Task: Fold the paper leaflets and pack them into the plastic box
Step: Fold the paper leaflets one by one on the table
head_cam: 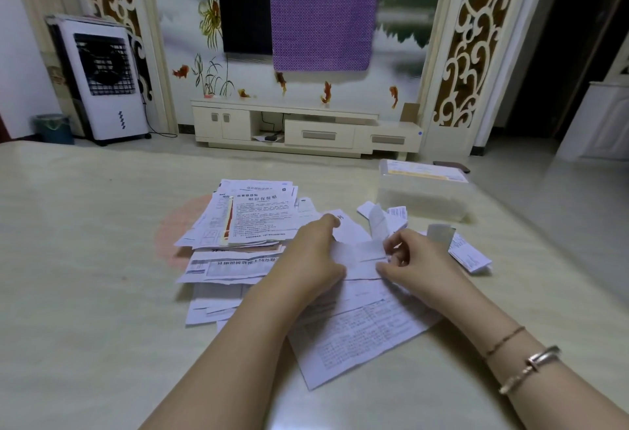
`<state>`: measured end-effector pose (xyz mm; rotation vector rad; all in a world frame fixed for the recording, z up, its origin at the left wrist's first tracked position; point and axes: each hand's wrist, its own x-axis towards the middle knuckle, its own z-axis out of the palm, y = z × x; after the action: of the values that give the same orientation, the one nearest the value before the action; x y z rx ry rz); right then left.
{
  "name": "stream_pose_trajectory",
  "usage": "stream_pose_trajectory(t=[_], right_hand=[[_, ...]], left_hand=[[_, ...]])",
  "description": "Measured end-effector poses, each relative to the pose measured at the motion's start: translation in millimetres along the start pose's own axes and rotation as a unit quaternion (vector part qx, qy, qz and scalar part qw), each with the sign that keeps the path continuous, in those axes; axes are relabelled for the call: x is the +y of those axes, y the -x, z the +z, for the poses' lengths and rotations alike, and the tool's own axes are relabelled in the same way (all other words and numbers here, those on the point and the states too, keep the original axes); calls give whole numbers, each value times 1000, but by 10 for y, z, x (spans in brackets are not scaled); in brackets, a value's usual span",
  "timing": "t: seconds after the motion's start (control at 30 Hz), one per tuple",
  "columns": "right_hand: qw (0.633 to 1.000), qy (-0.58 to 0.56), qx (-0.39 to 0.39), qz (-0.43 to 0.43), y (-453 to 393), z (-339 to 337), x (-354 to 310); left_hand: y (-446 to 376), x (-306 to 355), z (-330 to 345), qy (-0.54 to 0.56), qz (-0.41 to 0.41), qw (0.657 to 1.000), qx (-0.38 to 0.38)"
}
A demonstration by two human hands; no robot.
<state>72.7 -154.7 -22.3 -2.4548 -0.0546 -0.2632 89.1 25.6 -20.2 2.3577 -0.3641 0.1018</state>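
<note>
While pinching leaflet (360, 256): both hands (313, 256).

One plastic box (422, 191), two hands — left (313, 256), right (418, 259) — and one heap of leaflets (252, 225), uncountable.

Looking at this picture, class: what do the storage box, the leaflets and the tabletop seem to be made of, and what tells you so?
Storage box: clear, slightly frosted plastic; the table shows through its walls.
Leaflets: thin white printed paper; creases and curled edges show.
Tabletop: pale, glossy, faintly veined; probably polished stone or a laminate imitating it.
</note>
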Motion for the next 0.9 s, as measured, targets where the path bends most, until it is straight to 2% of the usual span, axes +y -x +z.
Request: stream_pose_trajectory(t=[0.13, 0.27, 0.43, 0.57, 0.67, 0.8, 0.9], right_hand=[[998, 47, 7, -31, 27, -16, -11], [992, 77, 22, -97, 39, -46, -8], [980, 99, -39, -168, 78, -87, -5], [980, 94, -55, -165, 107, -115, -6], [980, 105, -37, -166, 91, -96, -15], [992, 23, -13, -120, 57, -81, -37], [996, 4, 2, -89, 36, -64, -30]], left_hand=[[-1, 20, 15, -50, 26, 998, 22], [8, 56, 2, -63, 43, 996, 36], [17, 72, -14, -80, 79, 994, 10], [34, 75, -38, -61, 62, 996, -14], [40, 70, -37, -101, 64, 993, -9], [35, 78, -52, -81, 45, 995, 25], [29, 80, -43, -62, 33, 997, 28]])
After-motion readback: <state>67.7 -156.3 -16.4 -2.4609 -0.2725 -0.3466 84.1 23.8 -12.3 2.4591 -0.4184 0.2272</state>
